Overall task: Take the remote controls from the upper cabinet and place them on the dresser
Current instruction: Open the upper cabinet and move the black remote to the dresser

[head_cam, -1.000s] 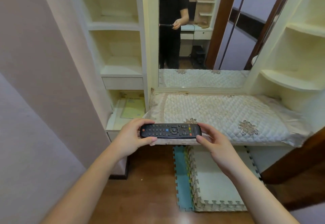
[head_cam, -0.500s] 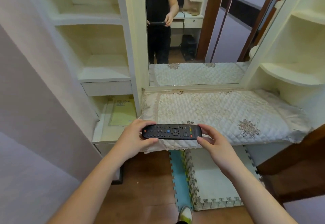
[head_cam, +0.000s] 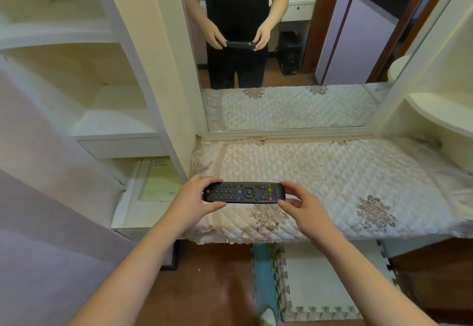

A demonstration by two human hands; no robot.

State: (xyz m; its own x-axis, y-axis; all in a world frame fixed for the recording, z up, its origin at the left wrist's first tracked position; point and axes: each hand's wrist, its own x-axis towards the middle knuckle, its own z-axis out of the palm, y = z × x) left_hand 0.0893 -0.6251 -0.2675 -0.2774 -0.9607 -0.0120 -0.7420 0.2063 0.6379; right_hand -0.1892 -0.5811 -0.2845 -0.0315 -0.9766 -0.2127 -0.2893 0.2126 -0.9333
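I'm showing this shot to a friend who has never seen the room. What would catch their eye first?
Most likely the black remote control, held sideways at centre frame, the left hand gripping one end and the right hand the other, above the front of the quilted cover on the dresser. Next, the tall mirror behind it, which reflects the person holding the remote.

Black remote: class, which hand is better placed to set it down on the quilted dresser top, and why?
Probably the right hand: it grips the remote end lying over the quilted dresser top, while the left hand holds the end nearest the dresser's left edge.
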